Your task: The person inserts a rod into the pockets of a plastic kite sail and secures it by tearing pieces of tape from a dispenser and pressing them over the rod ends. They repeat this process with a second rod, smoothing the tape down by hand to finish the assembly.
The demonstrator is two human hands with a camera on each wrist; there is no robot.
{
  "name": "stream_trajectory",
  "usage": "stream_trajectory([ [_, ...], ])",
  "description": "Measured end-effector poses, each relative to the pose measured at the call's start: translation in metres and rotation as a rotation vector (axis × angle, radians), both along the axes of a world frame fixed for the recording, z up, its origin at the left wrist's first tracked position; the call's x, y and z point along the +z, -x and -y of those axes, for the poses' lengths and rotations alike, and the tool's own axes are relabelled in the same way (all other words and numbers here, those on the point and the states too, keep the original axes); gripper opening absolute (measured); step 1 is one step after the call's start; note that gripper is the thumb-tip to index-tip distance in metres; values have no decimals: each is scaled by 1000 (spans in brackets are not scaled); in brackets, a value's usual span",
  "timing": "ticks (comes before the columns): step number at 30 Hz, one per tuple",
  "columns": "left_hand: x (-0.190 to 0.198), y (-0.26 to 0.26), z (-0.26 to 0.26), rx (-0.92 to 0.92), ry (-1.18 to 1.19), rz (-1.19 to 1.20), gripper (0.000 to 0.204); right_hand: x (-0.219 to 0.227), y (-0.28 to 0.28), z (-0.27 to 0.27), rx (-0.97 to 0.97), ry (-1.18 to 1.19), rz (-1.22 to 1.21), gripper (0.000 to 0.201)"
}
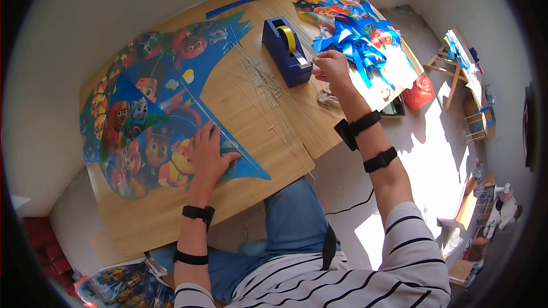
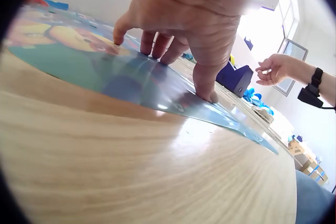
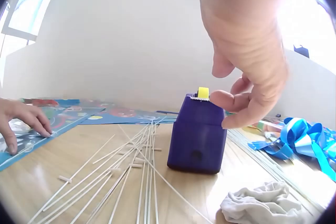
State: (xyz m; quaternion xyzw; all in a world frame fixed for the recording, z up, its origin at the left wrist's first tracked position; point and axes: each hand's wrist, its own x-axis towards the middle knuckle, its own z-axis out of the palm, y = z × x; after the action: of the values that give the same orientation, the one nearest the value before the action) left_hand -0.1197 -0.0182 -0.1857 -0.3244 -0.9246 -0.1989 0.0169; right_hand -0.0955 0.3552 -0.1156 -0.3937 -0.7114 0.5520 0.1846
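Note:
My left hand (image 1: 208, 157) presses on a shiny blue plastic sheet (image 1: 145, 154) printed with cartoon dogs, its fingers spread near the sheet's straight edge. In the left wrist view, the fingertips (image 2: 212, 97) touch the film. My right hand (image 1: 334, 69) hovers beside the front end of a dark blue tape dispenser (image 1: 287, 57), fingers loosely bent. A roll of yellow tape (image 1: 287, 38) sits in the dispenser. From the right wrist, the fingers (image 3: 247, 109) overlap the dispenser near its toothed cutter (image 3: 200, 98), and no tape shows between them.
Thin white rods (image 1: 268, 88) lie scattered between sheet and dispenser. Blue ribbon (image 1: 357, 43) is heaped on another printed sheet (image 1: 319, 0) at the right. A crumpled white cloth (image 3: 262, 205) lies near the table edge. A red bag (image 1: 419, 92) stands beyond the table.

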Motion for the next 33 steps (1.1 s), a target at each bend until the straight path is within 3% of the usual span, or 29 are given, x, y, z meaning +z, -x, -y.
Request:
stream_trajectory([
  [2, 0, 0, 0, -9, 11, 5, 83, 2, 7, -2, 67, 199, -11, 20],
  [9, 2, 0, -1, -21, 14, 12, 82, 0, 33, -15, 177, 85, 197, 21],
  [15, 1, 0, -1, -24, 18, 8, 83, -14, 8, -7, 199, 114, -38, 15],
  [21, 2, -1, -1, -24, 10, 14, 84, -3, -11, 7, 62, 283, -151, 14],
  [27, 2, -1, -1, -17, 9, 19, 84, -3, -8, 6, 100, 168, -217, 12],
  [33, 3, -1, -1, -13, 10, 17, 83, -19, -22, 9, 97, 280, -181, 11],
])
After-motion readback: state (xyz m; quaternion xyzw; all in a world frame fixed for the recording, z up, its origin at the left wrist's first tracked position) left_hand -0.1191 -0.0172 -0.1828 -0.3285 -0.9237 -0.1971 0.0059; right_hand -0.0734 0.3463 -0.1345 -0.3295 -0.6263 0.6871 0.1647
